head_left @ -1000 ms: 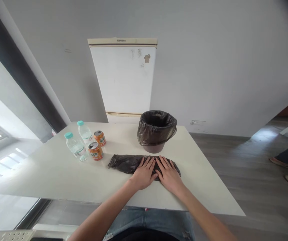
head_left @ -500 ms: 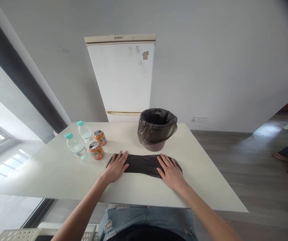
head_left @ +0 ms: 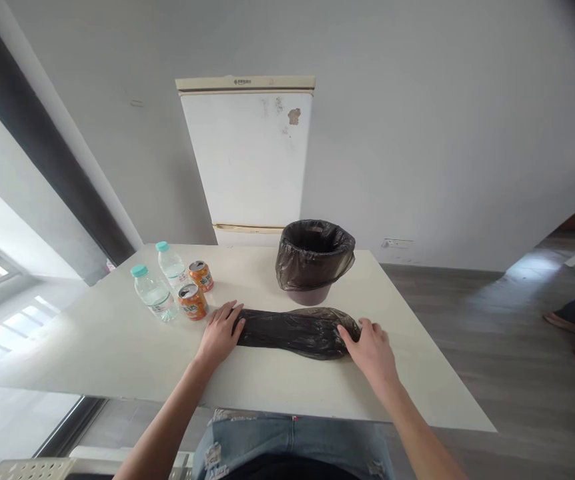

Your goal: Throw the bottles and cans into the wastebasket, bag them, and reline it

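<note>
Where a black bin bag [head_left: 292, 330] lies lengthwise on the worktop [head_left: 117, 347], both its ends are touched.
The left hand [head_left: 220, 333] is spread flat on one end; the right hand [head_left: 372, 347] is curled against the other, grip uncertain.

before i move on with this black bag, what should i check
1. Left hand flat on the left end of the bag: ok.
2. Right hand at the bag's right end: ok.
3. Right hand pinching the bag: cannot tell.
4. Bag smooth on the table: not ok, creased and puffed in the middle.
5. Near can apart from the left hand: ok, though close.
6. Bin upright behind the bag: ok.
</note>
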`<state>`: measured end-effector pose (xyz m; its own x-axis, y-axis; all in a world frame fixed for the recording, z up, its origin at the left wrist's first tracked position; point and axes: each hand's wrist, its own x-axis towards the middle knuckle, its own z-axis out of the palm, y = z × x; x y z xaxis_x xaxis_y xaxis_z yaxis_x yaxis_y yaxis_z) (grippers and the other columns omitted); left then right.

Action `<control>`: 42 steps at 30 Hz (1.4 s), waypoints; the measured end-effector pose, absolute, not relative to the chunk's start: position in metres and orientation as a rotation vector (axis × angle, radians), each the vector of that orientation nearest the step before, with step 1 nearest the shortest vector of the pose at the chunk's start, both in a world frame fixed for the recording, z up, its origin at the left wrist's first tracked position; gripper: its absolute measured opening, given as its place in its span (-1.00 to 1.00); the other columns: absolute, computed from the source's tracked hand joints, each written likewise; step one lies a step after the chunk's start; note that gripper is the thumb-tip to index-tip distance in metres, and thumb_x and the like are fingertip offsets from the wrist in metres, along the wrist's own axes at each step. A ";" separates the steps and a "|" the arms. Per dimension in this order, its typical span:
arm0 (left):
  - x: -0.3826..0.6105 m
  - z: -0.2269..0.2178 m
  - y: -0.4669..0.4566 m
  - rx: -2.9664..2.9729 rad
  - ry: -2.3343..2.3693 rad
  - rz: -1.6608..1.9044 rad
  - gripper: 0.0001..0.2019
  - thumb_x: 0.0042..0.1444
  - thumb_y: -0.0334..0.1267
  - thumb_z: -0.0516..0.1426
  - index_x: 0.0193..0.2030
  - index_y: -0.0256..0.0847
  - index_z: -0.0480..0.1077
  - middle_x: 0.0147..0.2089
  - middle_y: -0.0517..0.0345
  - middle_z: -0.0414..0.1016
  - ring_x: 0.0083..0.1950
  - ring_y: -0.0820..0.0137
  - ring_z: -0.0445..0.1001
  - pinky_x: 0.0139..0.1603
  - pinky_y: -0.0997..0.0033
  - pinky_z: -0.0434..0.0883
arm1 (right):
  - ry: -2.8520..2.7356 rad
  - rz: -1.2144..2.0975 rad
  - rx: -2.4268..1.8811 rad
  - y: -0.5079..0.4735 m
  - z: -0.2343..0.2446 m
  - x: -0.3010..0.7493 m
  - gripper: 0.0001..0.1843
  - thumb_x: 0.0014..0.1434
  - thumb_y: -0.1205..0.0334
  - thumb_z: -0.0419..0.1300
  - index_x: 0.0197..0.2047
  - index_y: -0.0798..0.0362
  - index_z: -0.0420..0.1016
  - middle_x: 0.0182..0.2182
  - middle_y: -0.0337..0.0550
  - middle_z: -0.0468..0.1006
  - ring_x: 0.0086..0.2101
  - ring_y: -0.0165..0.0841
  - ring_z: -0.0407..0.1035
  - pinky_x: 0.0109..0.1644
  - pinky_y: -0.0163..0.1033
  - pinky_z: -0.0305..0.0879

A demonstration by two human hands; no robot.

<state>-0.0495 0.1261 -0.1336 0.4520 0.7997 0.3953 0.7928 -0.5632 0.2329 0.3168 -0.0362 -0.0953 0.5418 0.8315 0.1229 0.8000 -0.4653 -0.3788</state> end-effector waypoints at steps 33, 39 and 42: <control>0.004 -0.127 0.105 2.518 0.949 0.595 -0.52 0.53 -0.08 -0.14 0.48 -0.05 0.23 0.54 0.05 0.24 0.56 0.18 0.17 0.58 -0.03 0.14 | -1.536 0.417 -2.010 0.033 -0.026 0.214 -0.83 0.25 0.17 0.24 -0.09 -0.02 0.54 -0.16 -0.03 0.70 -0.13 -0.11 0.58 -0.07 -0.15 0.40; -0.001 -0.127 0.109 2.211 1.038 0.804 -0.49 0.53 -0.05 -0.19 0.49 -0.12 0.18 0.48 -0.02 0.32 0.50 0.25 0.29 0.53 0.09 0.25 | -1.885 0.743 -1.714 0.039 -0.053 0.181 -0.51 0.28 0.10 0.25 0.22 0.10 0.48 0.10 0.13 0.63 0.10 -0.03 0.53 0.13 -0.03 0.45; -0.002 -0.123 0.106 2.257 1.027 0.805 -0.47 0.52 -0.01 -0.12 0.53 -0.09 0.13 0.55 -0.03 0.21 0.56 0.20 0.17 0.56 0.04 0.19 | -1.858 0.715 -1.614 0.031 -0.054 0.190 -0.58 0.36 0.18 0.13 0.24 0.05 0.48 0.10 0.04 0.64 0.09 -0.11 0.54 0.17 -0.06 0.45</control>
<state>-0.0023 0.1061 -0.1229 0.5338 0.7919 0.2965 0.4774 -0.5716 0.6674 0.1905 0.0309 -0.0540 -0.1086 0.9913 0.0739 0.6859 0.1285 -0.7162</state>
